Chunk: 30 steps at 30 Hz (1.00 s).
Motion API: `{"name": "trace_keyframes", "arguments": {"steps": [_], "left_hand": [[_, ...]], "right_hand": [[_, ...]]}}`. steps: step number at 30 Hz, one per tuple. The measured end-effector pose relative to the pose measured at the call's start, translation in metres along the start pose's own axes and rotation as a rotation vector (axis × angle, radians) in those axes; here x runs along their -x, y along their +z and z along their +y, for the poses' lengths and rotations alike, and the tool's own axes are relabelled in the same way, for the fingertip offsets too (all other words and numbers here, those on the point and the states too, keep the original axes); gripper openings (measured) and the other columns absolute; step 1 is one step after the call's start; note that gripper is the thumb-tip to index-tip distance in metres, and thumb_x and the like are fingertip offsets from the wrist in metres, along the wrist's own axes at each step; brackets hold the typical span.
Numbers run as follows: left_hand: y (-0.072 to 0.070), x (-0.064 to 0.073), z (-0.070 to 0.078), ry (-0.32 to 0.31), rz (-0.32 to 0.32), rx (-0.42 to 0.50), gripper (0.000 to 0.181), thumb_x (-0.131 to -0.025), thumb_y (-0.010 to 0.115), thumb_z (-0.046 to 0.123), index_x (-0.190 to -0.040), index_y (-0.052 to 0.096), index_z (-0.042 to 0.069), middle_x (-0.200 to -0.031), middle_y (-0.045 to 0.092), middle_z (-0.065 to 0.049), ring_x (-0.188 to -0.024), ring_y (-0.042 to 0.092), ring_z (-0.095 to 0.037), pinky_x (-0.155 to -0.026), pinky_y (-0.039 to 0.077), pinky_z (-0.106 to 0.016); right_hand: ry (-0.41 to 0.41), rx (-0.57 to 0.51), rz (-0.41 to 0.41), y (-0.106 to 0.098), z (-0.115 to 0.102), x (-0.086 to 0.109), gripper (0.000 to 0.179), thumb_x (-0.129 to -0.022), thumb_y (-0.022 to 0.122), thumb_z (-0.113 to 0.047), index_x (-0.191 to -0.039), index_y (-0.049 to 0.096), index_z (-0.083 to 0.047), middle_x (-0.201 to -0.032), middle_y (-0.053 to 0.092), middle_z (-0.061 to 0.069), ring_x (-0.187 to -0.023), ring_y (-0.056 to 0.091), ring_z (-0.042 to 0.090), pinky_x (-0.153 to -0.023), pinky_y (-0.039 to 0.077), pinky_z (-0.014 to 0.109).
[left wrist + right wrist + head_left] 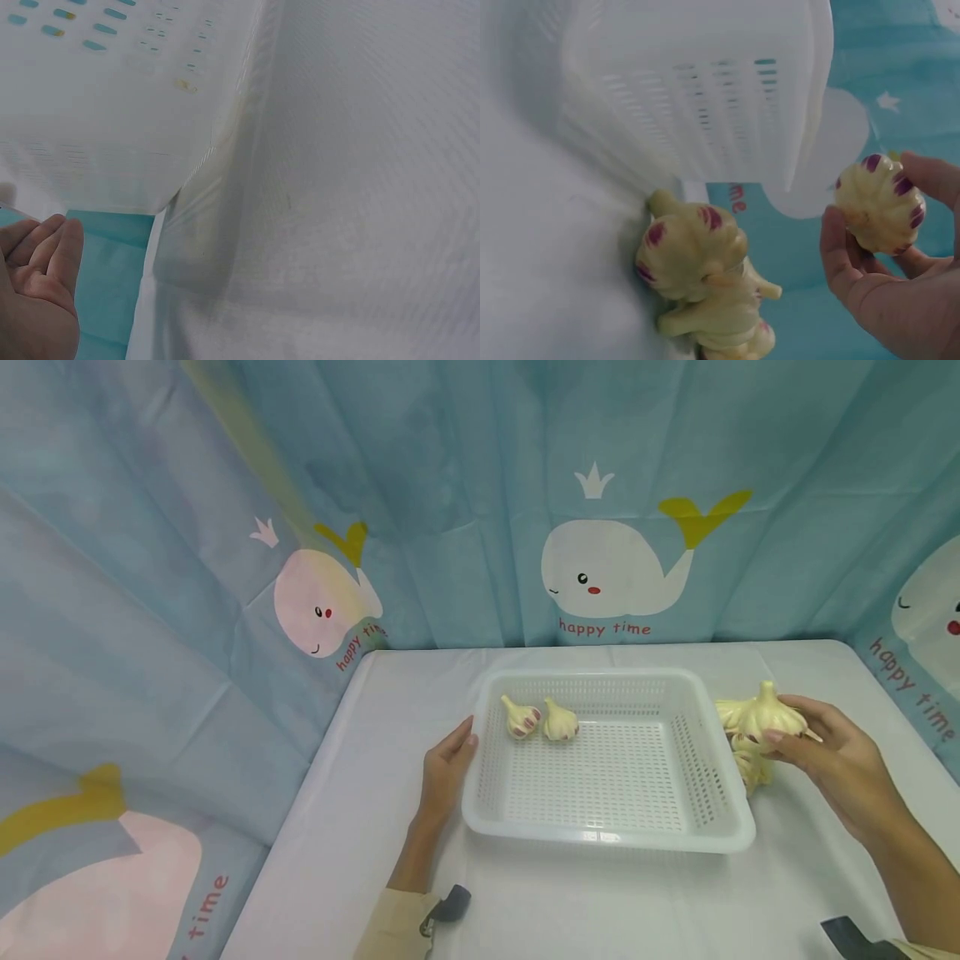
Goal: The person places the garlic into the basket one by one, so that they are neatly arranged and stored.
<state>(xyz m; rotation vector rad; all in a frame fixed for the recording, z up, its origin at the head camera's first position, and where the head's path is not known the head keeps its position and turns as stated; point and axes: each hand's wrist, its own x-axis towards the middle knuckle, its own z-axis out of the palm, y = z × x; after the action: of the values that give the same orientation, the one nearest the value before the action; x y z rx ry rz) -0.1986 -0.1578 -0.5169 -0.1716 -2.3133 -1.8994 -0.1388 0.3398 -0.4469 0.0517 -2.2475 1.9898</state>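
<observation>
A white perforated plastic basket (pixel 600 837) stands on the table, with two garlic bulbs (pixel 560 720) inside toward its back left. My left hand (pixel 446 770) rests against the basket's left rim, fingers fairly straight; the left wrist view has this hand (pixel 45 277) at its lower left edge. To the right of the basket, my right hand (pixel 836 752) grips a garlic bulb (pixel 771 718) between thumb and fingers, its stem pointing up. In the right wrist view the held bulb (pixel 881 204) shows purple patches underneath. Several more bulbs (pixel 694 251) lie heaped on the table beside the basket, below the held one.
A white cloth covers the table (pixel 360 827). Blue curtains (pixel 465 510) printed with whales hang behind it and along both sides. Dark straps (pixel 452 903) sit at both sleeves.
</observation>
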Motion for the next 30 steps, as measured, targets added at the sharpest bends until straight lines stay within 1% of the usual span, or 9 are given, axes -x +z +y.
{"name": "trace_keyframes", "arguments": {"steps": [3,5,7,12,13,18,20,26,30], "left_hand": [[0.0,0.0,0.0,0.012,0.002,-0.008,0.05,-0.11,0.059,0.037,-0.152,0.057,0.01,-0.158,0.055,-0.002,-0.15,0.048,-0.021,-0.119,0.045,-0.034],[0.0,0.0,0.0,0.015,0.002,-0.012,0.05,-0.11,0.059,0.037,-0.152,0.057,0.01,-0.158,0.054,-0.003,-0.15,0.048,-0.022,-0.119,0.045,-0.035],[0.0,0.0,-0.001,0.014,0.001,-0.01,0.05,-0.11,0.059,0.037,-0.152,0.057,0.01,-0.158,0.054,-0.002,-0.15,0.047,-0.021,-0.119,0.045,-0.034],[-0.001,-0.001,-0.002,0.009,-0.003,0.002,0.05,-0.109,0.06,0.039,-0.152,0.058,0.012,-0.157,0.055,0.001,-0.15,0.048,-0.018,-0.119,0.046,-0.032],[-0.001,-0.001,-0.002,0.011,-0.002,0.002,0.05,-0.109,0.06,0.039,-0.152,0.058,0.013,-0.157,0.056,0.001,-0.149,0.048,-0.018,-0.119,0.046,-0.032],[-0.001,-0.001,-0.002,0.017,0.003,-0.006,0.05,-0.109,0.061,0.04,-0.151,0.058,0.013,-0.157,0.056,0.001,-0.149,0.049,-0.018,-0.118,0.046,-0.03],[-0.001,-0.001,-0.002,0.019,0.003,-0.006,0.051,-0.109,0.061,0.04,-0.151,0.058,0.012,-0.157,0.055,0.001,-0.149,0.048,-0.018,-0.118,0.046,-0.029],[-0.001,-0.001,-0.001,0.03,0.009,0.007,0.051,-0.108,0.062,0.039,-0.15,0.059,0.01,-0.156,0.056,-0.001,-0.148,0.049,-0.02,-0.117,0.046,-0.03],[-0.001,0.0,-0.001,0.025,0.002,0.014,0.052,-0.108,0.063,0.039,-0.15,0.059,0.01,-0.156,0.056,-0.001,-0.149,0.049,-0.019,-0.118,0.046,-0.03]], "right_hand": [[0.008,0.082,0.005,0.003,-0.005,-0.003,0.055,-0.104,0.067,-0.006,-0.152,0.044,-0.02,-0.158,0.037,0.013,-0.114,0.059,-0.009,-0.087,0.056,0.005],[0.016,0.135,0.013,0.005,-0.008,-0.004,0.057,-0.105,0.067,-0.009,-0.156,0.042,-0.017,-0.157,0.039,0.011,-0.115,0.058,-0.011,-0.087,0.055,0.004],[0.017,0.146,0.016,0.007,-0.01,-0.005,0.06,-0.105,0.067,-0.01,-0.158,0.041,-0.014,-0.154,0.042,0.007,-0.115,0.058,-0.011,-0.087,0.055,0.004],[0.007,0.209,0.015,0.012,-0.015,-0.008,0.061,-0.106,0.066,-0.013,-0.161,0.041,-0.011,-0.149,0.044,-0.001,-0.115,0.056,-0.011,-0.087,0.053,0.002],[0.008,0.211,0.012,0.014,-0.016,-0.008,0.06,-0.106,0.066,-0.014,-0.161,0.041,-0.011,-0.149,0.044,0.0,-0.115,0.056,-0.01,-0.088,0.053,0.002],[0.004,0.204,0.002,0.02,-0.021,-0.012,0.059,-0.107,0.066,-0.014,-0.16,0.041,-0.01,-0.139,0.049,-0.013,-0.113,0.06,-0.008,-0.086,0.056,0.005],[-0.004,0.22,0.002,0.022,-0.024,-0.013,0.059,-0.107,0.066,-0.015,-0.16,0.041,-0.009,-0.138,0.049,-0.016,-0.112,0.061,-0.008,-0.085,0.056,0.006],[-0.008,0.21,-0.001,0.03,-0.03,-0.018,0.059,-0.106,0.067,-0.015,-0.159,0.043,-0.008,-0.137,0.05,-0.015,-0.108,0.063,-0.007,-0.084,0.059,0.009],[-0.005,0.261,-0.002,0.034,-0.035,-0.021,0.057,-0.107,0.066,-0.022,-0.159,0.044,-0.011,-0.134,0.054,-0.015,-0.101,0.067,-0.002,-0.084,0.058,0.009]]}}
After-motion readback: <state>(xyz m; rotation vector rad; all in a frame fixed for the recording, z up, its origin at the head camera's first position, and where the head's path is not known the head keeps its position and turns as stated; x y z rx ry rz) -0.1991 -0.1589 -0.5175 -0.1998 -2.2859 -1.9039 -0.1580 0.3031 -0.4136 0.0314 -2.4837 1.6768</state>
